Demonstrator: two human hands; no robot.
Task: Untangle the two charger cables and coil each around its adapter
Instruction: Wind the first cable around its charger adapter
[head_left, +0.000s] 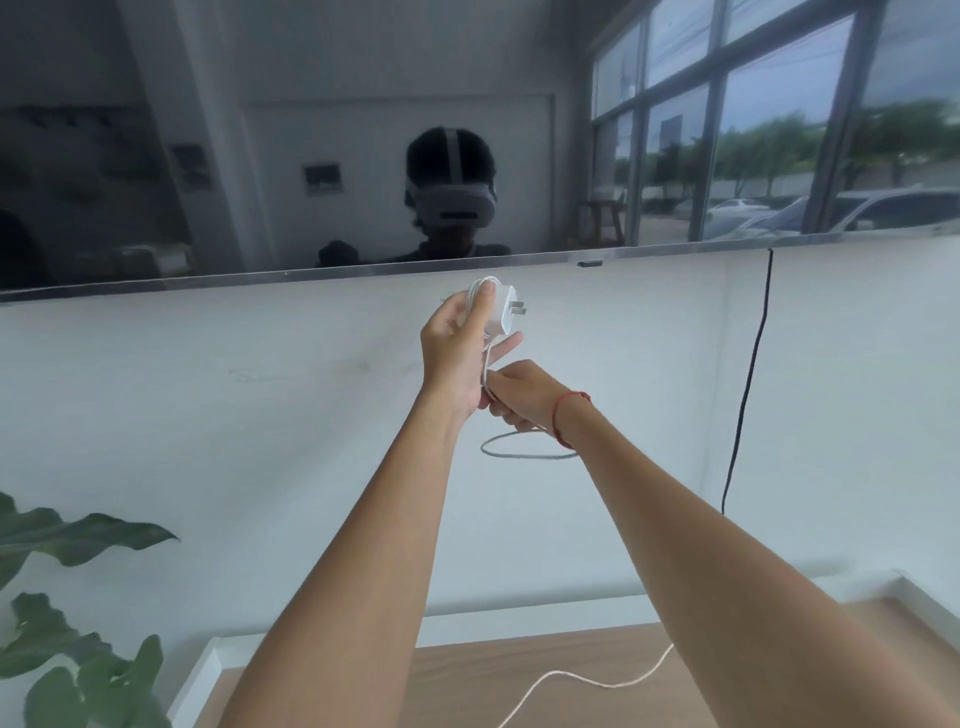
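Head view, items as we logged them.

1. Left grip (460, 345): raised in front of the white wall (208, 415), thumb and fingers curled round the white charger adapter (500, 310), with the prongs pointing right. At least one turn of white cable (487, 364) lay over the adapter's top.
2. Right grip (519, 397): just under the left and touching its wrist, fingers closed on that same cable where it dropped from the adapter. A red thread bracelet (563, 415) sat on that wrist.
3. Slack loop (524, 456): hung below the right grip, well above the counter (467, 686).
4. Second cable (587, 680): lay loose on the wooden counter and ran out at the bottom edge. We saw no adapter for it. The right forearm hid the loop's tail, so we could not tell whether the two cables were fully parted.

Risks, as we judged them:
- The turns already on the adapter could spring off if the left thumb eased.
- The loop could twist into a kink if wound without letting it rotate.
- A hidden crossing with the second cable could drag it up off the counter.

Room:
- There was free air on both sides of the grips.
- A dark screen's lower edge (260, 283) sat close above the adapter.
- A black cord (748, 384) hung well to the right.
- Plant leaves (67, 540) stood at lower left.
- The counter had raised white rims at both sides.
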